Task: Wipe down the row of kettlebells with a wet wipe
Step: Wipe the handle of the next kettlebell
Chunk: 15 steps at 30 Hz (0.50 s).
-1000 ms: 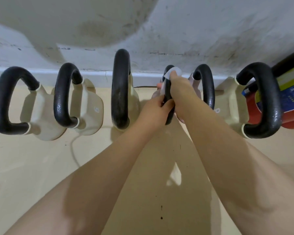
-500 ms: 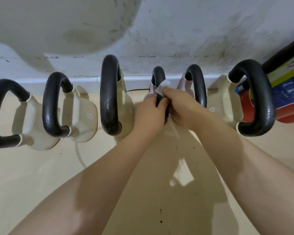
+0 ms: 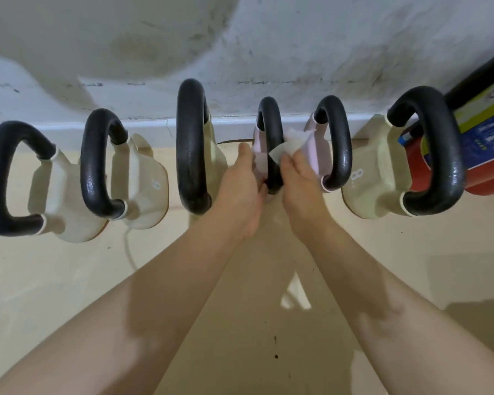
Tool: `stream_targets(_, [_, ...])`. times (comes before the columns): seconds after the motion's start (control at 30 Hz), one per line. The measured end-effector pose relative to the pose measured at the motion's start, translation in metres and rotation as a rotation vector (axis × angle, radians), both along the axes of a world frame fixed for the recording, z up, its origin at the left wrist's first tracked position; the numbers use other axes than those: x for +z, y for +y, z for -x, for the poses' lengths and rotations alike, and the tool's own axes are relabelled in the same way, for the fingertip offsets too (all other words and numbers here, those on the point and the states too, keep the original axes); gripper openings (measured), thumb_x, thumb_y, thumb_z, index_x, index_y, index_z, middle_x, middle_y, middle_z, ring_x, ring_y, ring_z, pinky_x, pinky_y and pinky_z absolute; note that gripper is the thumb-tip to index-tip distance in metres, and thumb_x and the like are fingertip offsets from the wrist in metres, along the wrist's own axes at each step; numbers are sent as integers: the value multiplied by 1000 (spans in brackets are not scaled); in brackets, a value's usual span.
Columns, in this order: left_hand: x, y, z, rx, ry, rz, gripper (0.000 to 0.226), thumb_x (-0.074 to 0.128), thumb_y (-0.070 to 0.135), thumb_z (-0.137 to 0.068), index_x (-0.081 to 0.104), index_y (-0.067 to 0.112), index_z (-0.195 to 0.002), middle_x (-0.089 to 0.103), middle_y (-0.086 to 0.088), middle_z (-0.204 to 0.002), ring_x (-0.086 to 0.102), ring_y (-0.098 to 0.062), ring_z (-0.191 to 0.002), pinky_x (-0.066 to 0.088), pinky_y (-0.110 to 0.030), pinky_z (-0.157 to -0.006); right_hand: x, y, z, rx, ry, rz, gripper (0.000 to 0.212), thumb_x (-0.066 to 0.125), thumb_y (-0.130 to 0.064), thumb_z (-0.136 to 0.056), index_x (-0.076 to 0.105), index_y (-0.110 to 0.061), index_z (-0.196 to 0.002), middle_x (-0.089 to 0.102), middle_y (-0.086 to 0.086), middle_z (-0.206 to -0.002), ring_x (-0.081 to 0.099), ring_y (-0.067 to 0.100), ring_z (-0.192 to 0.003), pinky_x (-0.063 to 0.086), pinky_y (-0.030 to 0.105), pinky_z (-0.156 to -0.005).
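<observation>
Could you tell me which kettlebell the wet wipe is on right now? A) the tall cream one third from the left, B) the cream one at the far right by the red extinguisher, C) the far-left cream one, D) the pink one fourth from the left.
D: the right hand holds the wet wipe against the black handle of the pink kettlebell, fourth from the left, and the left hand is beside it.
</observation>
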<state>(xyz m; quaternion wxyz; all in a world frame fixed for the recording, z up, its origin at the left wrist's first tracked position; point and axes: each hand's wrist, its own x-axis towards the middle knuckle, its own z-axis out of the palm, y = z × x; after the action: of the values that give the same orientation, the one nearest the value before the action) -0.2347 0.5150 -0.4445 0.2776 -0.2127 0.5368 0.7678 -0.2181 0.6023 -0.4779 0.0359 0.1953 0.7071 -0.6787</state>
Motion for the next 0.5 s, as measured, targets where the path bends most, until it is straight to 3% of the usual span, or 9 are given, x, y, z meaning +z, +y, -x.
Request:
stream_targets(0.03, [0, -2, 0, -4, -9, -19, 53, 23, 45, -99, 44, 10, -133, 65, -2, -103, 56, -17, -117, 41, -31, -104, 0, -6, -9, 47, 69, -95, 33, 34, -23, -98, 50, -35, -125, 51, 11, -136, 48, 12, -124, 39, 29, -105])
stream_targets(0.07, [-1, -4, 0, -18, -19, -39, 58, 21, 49, -98, 45, 11, -134, 66, -5, -112, 57, -17, -117, 41, -33, -106, -4, -10, -21, 126, 153, -190, 41, 33, -24, -96, 37, -46, -131, 29, -3, -153, 28, 3, -138, 28, 24, -112])
stream_targets(0.1, [0, -7, 1, -26, -29, -50, 61, 21, 53, -96, 48, 12, -132, 66, -6, -115, 61, -18, -113, 43, -34, -103, -11, -12, -32, 205, 208, -298, 44, 33, -25, -94, 29, -48, -132, 7, -11, -156, 6, -8, -140, 17, 17, -114])
stream_targets(0.17, [-1, -10, 1, -6, -27, 15, 62, 21, 58, -93, 50, 16, -129, 66, 1, -106, 64, -17, -100, 48, -36, -95, -27, -4, -41, 317, 262, -393, 43, 37, -31, -93, 30, -43, -134, -7, -19, -151, -8, -21, -133, 9, 8, -113])
stream_targets(0.23, [0, -10, -2, -27, -8, 128, 58, 22, 61, -92, 52, 24, -124, 64, 3, -109, 61, -15, -103, 45, -35, -98, -31, 7, -29, 321, 165, -383, 50, 39, -47, -91, 37, -35, -139, 19, -32, -147, 18, -14, -136, 25, 23, -115])
stream_targets(0.3, [-3, -10, -10, -45, 0, 237, 57, 26, 70, -85, 56, 28, -109, 63, 4, -114, 56, -11, -109, 37, -33, -106, -26, 3, -20, 204, 119, -316, 44, 42, -42, -92, 52, -23, -131, 46, -23, -134, 45, -8, -119, 39, 24, -105])
stream_targets(0.4, [-8, -13, -19, -23, 31, 314, 60, 31, 69, -84, 56, 26, -117, 60, 10, -113, 54, -3, -105, 37, -26, -101, -25, -16, -28, 54, 242, -452, 25, 43, -17, -93, 64, -17, -107, 50, 6, -134, 48, 2, -114, 36, 4, -89])
stream_targets(0.47, [-7, -15, -20, -22, 32, 293, 54, 28, 61, -91, 57, 24, -117, 58, 15, -100, 53, 3, -89, 38, -16, -81, -23, -22, -32, -66, 220, -394, 28, 41, -15, -95, 56, -27, -115, 55, -8, -128, 51, 4, -113, 39, 8, -89])
stream_targets(0.5, [-6, -16, -20, -46, 26, 291, 55, 26, 59, -92, 56, 23, -121, 58, 14, -105, 52, 1, -91, 37, -16, -80, -19, -24, -29, -126, 172, -300, 32, 42, -18, -97, 48, -38, -121, 56, -20, -121, 53, -2, -110, 43, 11, -89])
